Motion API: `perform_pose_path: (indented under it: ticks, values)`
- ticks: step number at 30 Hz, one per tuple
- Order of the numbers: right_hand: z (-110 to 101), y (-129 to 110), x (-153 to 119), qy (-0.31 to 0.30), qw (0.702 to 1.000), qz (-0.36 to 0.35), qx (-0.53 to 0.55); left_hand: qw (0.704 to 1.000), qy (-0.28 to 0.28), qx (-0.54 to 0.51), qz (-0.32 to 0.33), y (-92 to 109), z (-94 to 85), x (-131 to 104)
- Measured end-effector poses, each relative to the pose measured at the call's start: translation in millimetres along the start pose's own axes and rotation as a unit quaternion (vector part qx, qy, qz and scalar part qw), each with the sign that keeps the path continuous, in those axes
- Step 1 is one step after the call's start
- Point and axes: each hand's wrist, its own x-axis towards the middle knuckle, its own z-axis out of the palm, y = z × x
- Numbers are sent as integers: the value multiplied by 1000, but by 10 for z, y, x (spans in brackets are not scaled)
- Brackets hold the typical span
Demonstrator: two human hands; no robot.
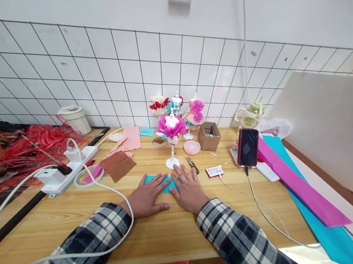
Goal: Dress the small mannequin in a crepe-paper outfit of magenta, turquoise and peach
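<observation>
A small piece of turquoise paper (166, 185) lies on the wooden table, partly hidden under both my hands. My left hand (148, 196) rests flat on its left part, fingers stretched out. Flat on its right part is my right hand (189, 188), with the fingers apart. Just beyond my fingertips stands a white mini dress form (171, 123) wearing magenta ruffled paper. Small thread snips (192, 165) lie past my right fingertips. Brown paper pieces (118, 166) are to the left of my left hand.
Behind stand several decorated dress forms (194, 110), a pink bowl (191, 147) and a cardboard box (209, 136). A phone (248, 148) stands at right, near long magenta paper (303, 183). A power strip (71, 171) sits left; its white cable (116, 191) crosses my left forearm.
</observation>
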Motion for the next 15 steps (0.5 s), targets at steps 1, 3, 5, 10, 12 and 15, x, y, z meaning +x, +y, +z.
perform_pose_path:
  ticks: [1,3,5,10,12,15]
  values:
    - [-1,27,-24,-1,1000,4,-2,1000,2,1,1,2,-1,-2]
    - [-5,75,-77,-4,1000,13,-7,1000,6,4,3,5,-4,-6]
    - [-12,124,-135,-9,1000,27,-12,1000,6,9,2,8,-8,-9]
    - [-88,221,-204,-3,997,70,-28,1000,4,7,1,5,-7,-12]
    - [-136,206,-169,20,995,92,-29,1000,11,5,5,-4,7,-12]
    - [-157,106,-94,31,999,36,-3,1000,18,4,6,-16,28,-12]
